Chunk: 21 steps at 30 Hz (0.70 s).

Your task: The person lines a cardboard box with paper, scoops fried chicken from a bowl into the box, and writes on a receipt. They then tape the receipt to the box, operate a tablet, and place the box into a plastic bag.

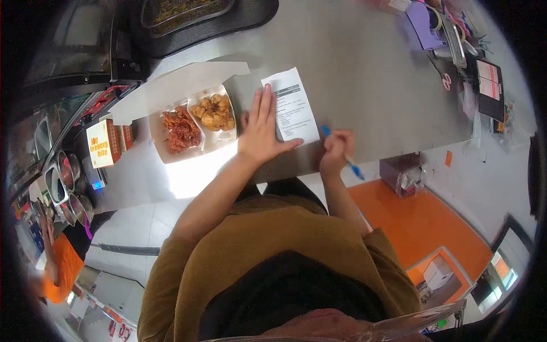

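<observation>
My left hand (262, 132) lies with fingers stretched over the left side of a printed paper receipt (297, 108), pressing it on the metal counter. At the receipt's lower right, my right hand (337, 151) is closed around a blue pen (355, 171), whose other end pokes out above the fingers. Left of my left hand stands an open takeaway box (171, 155) with its lid (176, 85) folded back. One compartment holds red-glazed fried chicken (182, 131); the other holds golden fried chicken (213, 113).
A small printed carton (102, 145) stands left of the box. A black tray (199, 40) is at the back. Scissors (445, 81), a purple tape dispenser (424, 25) and a tablet-like device (490, 85) lie at the right. A person in orange (65, 265) is at far left.
</observation>
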Tool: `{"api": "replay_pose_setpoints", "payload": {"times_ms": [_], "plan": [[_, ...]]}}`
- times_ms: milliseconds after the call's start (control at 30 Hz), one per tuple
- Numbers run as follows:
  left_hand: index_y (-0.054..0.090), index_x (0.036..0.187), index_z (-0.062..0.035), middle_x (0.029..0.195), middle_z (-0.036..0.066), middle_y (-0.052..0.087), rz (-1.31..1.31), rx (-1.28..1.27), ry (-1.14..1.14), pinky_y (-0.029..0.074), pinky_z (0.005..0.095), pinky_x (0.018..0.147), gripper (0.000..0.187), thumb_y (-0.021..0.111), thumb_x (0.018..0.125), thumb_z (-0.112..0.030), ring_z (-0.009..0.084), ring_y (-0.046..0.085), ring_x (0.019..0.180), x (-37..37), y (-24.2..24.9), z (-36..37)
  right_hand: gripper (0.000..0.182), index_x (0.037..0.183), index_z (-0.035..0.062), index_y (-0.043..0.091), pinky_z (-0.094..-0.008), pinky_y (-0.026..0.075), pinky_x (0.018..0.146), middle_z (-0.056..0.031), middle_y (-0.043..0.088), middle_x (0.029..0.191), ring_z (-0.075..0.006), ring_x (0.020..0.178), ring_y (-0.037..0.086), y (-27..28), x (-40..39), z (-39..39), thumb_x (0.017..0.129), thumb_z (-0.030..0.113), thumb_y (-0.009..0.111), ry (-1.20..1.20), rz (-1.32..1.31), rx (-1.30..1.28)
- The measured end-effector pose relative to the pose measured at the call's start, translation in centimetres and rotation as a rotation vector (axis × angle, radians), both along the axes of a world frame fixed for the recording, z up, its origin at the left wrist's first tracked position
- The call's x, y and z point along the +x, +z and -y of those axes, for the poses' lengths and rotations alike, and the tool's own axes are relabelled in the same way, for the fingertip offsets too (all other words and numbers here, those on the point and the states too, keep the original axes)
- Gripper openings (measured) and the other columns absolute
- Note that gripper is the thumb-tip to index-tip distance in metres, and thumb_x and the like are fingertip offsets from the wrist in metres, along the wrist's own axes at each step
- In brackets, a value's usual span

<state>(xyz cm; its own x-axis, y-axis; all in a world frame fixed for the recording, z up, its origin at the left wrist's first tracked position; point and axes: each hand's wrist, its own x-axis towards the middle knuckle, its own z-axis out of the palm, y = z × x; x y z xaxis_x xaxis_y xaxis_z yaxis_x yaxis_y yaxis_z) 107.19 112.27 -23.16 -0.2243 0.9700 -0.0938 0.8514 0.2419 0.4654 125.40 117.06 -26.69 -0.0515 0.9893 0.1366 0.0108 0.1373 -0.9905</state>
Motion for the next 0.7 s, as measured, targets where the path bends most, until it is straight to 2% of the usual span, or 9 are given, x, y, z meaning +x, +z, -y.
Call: {"api": "replay_pose_setpoints", "payload": {"times_ms": [33,133,267,333,367,467,567,700], "plan": [[0.019,0.14,0.003,0.151,0.014,0.007,-0.008,-0.007,0.008,0.029,0.0549,0.096,0.118,0.069,0.057,-0.063,0.032,0.013,0.138,0.1,-0.1,-0.1,0.003,0.08,0.0041,0.054,-0.0282,0.043,0.055,-0.0057,0.053,0.07,-0.0164,0.056,0.049,0.3,-0.6,0.4,0.078,0.004,0.054,0.035,0.296,0.19],[0.021,0.142,-0.0057,0.151,0.013,0.008,0.018,-0.017,0.0,0.029,0.0576,0.094,0.112,0.069,0.057,-0.059,0.0318,0.013,0.138,-0.1,-0.4,-0.1,0.005,0.079,0.0035,0.054,-0.0322,0.044,0.054,-0.009,0.054,0.066,-0.0227,0.054,0.052,1.4,-2.4,0.5,0.075,0.003,0.057,0.392,0.248,0.225],[0.026,0.142,-0.0192,0.151,0.012,0.01,-0.081,-0.106,-0.026,0.028,0.0605,0.093,0.104,0.071,0.056,-0.056,0.032,0.014,0.137,-0.1,0.6,-0.3,0.007,0.077,0.003,0.054,-0.0355,0.045,0.056,-0.014,0.055,0.067,-0.0322,0.061,0.055,1.1,-3.5,0.3,0.072,0.002,0.058,0.476,0.34,0.404],[0.03,0.141,-0.0235,0.15,0.013,0.012,-0.079,-0.095,-0.012,0.027,0.0605,0.094,0.099,0.073,0.057,-0.054,0.0327,0.016,0.137,0.0,0.5,-0.3,0.004,0.077,0.003,0.054,-0.0352,0.045,0.056,-0.0137,0.055,0.067,-0.0307,0.06,0.055,1.1,-3.3,0.1,0.073,0.002,0.056,0.553,0.432,0.398],[0.03,0.141,-0.0228,0.15,0.013,0.01,-0.061,-0.092,-0.011,0.027,0.0615,0.093,0.1,0.072,0.057,-0.056,0.0332,0.014,0.137,0.0,0.4,-0.3,0.003,0.077,0.003,0.054,-0.0351,0.044,0.056,-0.0136,0.055,0.067,-0.0299,0.06,0.055,1.1,-3.1,0.1,0.074,0.002,0.055,0.59,0.48,0.395],[0.029,0.141,-0.0208,0.151,0.014,0.007,-0.019,-0.079,-0.005,0.025,0.0638,0.093,0.101,0.07,0.057,-0.061,0.0345,0.011,0.137,0.0,0.2,-0.3,0.002,0.077,0.0026,0.053,-0.0327,0.043,0.056,-0.0116,0.054,0.066,-0.0243,0.059,0.054,-0.3,-2.5,0.5,0.076,0.003,0.051,0.107,0.495,0.219],[0.03,0.141,-0.0195,0.15,0.016,0.007,0.01,-0.054,-0.008,0.023,0.0644,0.094,0.102,0.07,0.057,-0.062,0.0354,0.011,0.137,0.0,0.0,-0.1,0.004,0.077,0.002,0.053,-0.0291,0.042,0.058,-0.0088,0.053,0.067,-0.0181,0.061,0.052,0.0,-2.6,0.6,0.078,0.004,0.05,-0.008,0.368,0.072],[0.029,0.141,-0.0184,0.15,0.017,0.007,0.087,0.047,-0.008,0.022,0.0639,0.094,0.103,0.07,0.057,-0.063,0.0355,0.01,0.137,-0.1,-0.9,-0.1,0.004,0.078,0.0018,0.052,-0.0288,0.041,0.059,-0.0076,0.052,0.068,-0.0156,0.063,0.051,-1.2,-1.2,0.3,0.079,0.005,0.051,-0.052,0.02,-0.06]]}}
